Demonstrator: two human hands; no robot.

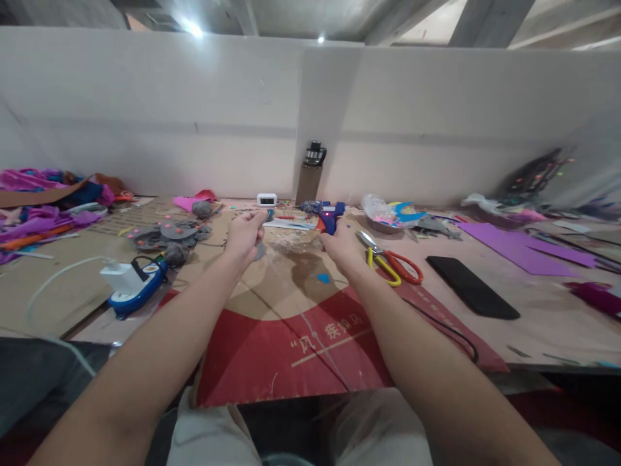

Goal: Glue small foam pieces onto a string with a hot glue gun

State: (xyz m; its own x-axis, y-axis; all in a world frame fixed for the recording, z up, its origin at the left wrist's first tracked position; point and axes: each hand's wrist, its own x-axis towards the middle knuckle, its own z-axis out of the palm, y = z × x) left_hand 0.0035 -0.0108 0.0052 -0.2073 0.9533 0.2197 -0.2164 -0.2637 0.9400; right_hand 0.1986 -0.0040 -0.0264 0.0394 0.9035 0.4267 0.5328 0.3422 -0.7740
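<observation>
A blue hot glue gun [332,219] is in my right hand [341,241], its fingers wrapped round the handle and a small red light showing on its body. The nozzle faces left, toward my other hand. My left hand [246,233] is closed in a pinch above the cardboard [252,294]. A small dark teal piece [270,214] shows at its fingertips; its kind is too small to make out. Beneath that hand a bit of grey material [259,251] is partly hidden.
Scissors [388,259] with yellow and red handles and a black phone [471,287] lie right of my arm. A blue power strip [138,288] with a white plug sits at left, near grey felt pieces [167,234]. Behind stand a small white clock [266,200] and a bowl [383,223].
</observation>
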